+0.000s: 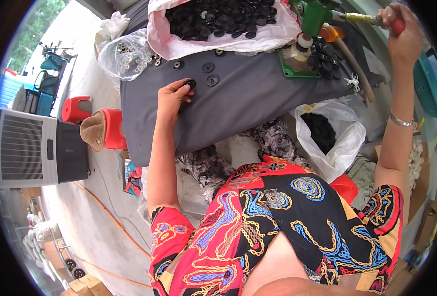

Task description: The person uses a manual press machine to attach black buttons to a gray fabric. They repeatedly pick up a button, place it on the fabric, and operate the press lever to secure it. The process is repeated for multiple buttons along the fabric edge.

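My left hand (171, 100) pinches a black round disc (191, 84) between thumb and fingers, just above the grey-covered table (189, 126). Beside it lie several loose discs, among them a black disc with a centre hole (212, 80). At the upper right, my right hand (404, 42) is closed around the red knob (398, 26) on the lever (359, 18) of a green hand press (311, 18). The press stands on a green base (299, 74). A cluster of black discs (325, 58) lies against its right side.
A white sack (179, 47) full of black discs lies at the table's far side, next to a clear bag (124, 69) of small metal parts. Near my lap, a white bag (346, 148) holds black pieces. Red stools (112, 130) and an air cooler (26, 148) stand left.
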### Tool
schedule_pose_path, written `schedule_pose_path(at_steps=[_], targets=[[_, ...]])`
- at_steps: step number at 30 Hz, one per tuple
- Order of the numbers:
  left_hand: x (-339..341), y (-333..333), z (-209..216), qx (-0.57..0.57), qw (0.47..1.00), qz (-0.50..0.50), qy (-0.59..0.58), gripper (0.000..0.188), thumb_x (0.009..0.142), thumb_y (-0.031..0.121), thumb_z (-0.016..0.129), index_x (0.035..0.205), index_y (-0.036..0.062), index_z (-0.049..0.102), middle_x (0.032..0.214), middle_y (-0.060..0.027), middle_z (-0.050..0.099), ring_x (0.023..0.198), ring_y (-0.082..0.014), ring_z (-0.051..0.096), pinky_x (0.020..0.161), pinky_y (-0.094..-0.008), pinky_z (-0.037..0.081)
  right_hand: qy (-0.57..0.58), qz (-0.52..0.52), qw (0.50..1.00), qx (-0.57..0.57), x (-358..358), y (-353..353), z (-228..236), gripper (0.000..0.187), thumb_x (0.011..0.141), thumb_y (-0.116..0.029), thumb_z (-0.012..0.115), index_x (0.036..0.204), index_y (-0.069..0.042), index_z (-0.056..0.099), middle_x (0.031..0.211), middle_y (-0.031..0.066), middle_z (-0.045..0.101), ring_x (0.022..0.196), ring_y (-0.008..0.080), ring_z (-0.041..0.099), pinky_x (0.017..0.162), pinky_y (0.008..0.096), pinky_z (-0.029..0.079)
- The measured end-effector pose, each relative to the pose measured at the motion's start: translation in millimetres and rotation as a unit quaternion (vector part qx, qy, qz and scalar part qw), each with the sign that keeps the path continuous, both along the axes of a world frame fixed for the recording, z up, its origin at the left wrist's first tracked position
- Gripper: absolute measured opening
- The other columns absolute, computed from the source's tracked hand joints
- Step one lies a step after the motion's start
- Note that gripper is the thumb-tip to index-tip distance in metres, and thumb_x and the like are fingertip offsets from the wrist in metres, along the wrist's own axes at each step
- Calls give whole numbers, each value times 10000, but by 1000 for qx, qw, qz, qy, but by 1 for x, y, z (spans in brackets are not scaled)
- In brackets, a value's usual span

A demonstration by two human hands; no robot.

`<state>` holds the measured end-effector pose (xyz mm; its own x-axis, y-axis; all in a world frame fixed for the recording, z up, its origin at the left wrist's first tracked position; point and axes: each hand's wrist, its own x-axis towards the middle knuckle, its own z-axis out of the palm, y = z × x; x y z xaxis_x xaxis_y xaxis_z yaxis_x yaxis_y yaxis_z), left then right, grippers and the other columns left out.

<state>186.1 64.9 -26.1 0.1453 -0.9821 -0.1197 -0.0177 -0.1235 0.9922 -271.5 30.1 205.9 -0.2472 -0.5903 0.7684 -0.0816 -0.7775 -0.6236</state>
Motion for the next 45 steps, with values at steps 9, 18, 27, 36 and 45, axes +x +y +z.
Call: schedule_pose_path(at_steps=[9, 18, 27, 36, 45], targets=[[0, 10, -19, -309, 725, 2, -616, 294, 770, 101, 692, 1063, 77, 684, 999, -94, 682, 922, -298, 602, 783, -395, 488, 3, 18, 999, 27, -48, -19, -13, 215, 975, -109, 441, 949, 66, 563, 749, 87, 459, 711, 213, 470, 873, 417, 457], [6, 0, -17, -278, 804, 46, -524, 270, 770, 124, 720, 1033, 68, 715, 958, -110, 697, 915, -291, 624, 823, -395, 490, -1, 35, 999, 34, -62, -25, -14, 234, 960, -144, 462, 928, 61, 571, 722, 86, 460, 706, 215, 461, 865, 412, 442], [19, -72, -32, -170, 889, 189, -382, 305, 766, 147, 734, 1063, 79, 732, 1024, -105, 712, 931, -280, 631, 872, -372, 494, -6, 64, 996, 58, -56, -25, -4, 262, 958, -171, 477, 918, 75, 558, 728, 85, 464, 710, 209, 444, 867, 398, 423], [16, -82, -36, -218, 818, 173, -504, 244, 773, 180, 718, 1006, 115, 751, 978, -66, 721, 936, -292, 601, 857, -381, 487, -13, 53, 997, 59, -60, -23, -7, 259, 976, -169, 455, 927, 74, 531, 738, 75, 421, 734, 206, 420, 885, 393, 390], [11, -76, -34, -272, 708, 130, -638, 167, 771, 167, 708, 923, 98, 719, 815, -79, 680, 794, -306, 599, 706, -408, 501, -4, 114, 993, 37, -71, -23, -6, 240, 965, -147, 469, 941, 80, 541, 731, 87, 452, 718, 219, 453, 860, 396, 421]])
